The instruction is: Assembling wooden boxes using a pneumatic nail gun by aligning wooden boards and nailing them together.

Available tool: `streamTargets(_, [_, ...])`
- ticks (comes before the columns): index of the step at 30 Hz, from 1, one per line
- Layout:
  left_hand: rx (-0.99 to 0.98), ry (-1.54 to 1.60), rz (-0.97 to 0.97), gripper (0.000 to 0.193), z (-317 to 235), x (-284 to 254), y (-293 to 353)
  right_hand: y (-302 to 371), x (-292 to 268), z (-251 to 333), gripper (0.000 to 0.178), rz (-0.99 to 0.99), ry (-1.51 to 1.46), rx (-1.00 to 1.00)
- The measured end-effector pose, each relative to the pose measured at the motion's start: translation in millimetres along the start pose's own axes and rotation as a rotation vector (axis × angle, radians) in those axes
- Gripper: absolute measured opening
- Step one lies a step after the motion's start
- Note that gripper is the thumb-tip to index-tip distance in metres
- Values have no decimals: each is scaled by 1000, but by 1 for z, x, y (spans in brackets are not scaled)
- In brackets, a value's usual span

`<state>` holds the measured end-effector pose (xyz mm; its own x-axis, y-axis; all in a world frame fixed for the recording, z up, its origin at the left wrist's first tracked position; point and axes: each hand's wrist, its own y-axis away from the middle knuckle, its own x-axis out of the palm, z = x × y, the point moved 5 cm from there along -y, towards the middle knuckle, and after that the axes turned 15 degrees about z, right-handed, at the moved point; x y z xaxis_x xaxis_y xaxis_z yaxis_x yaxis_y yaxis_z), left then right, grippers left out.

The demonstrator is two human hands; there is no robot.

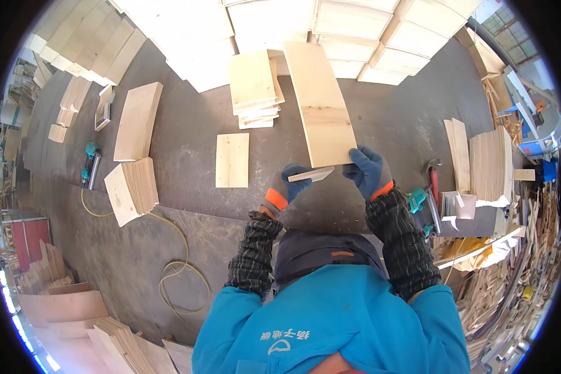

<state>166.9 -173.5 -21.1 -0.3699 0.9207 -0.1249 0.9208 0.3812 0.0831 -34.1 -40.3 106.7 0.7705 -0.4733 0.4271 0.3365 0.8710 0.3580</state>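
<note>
The left hand, in a dark blue glove with an orange cuff [295, 177], is closed on a small, thin, pale wooden piece [318, 175]. The right hand, gloved alike [366, 169], is clamped on the near right corner of a long, rectangular, light-wood board [323, 109], which points towards the far edge of the dark brown worktop [190, 131]. A teal nail gun [417, 201] lies towards the right edge.

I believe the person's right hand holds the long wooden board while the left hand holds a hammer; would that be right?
Not quite: the head view shows the left hand holding a small wooden piece, while the hammer lies off to the person's right. The right hand does hold the long wooden board.
</note>
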Motion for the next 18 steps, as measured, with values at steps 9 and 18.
streamTargets(9, [-167, 115, -138, 25, -9, 1, 18, -16, 26, -39, 37, 42, 265, 87])
streamTargets(18, [20, 7, -274, 30, -13, 2, 46, -17, 31, -18, 43, 64, 1069, 174])
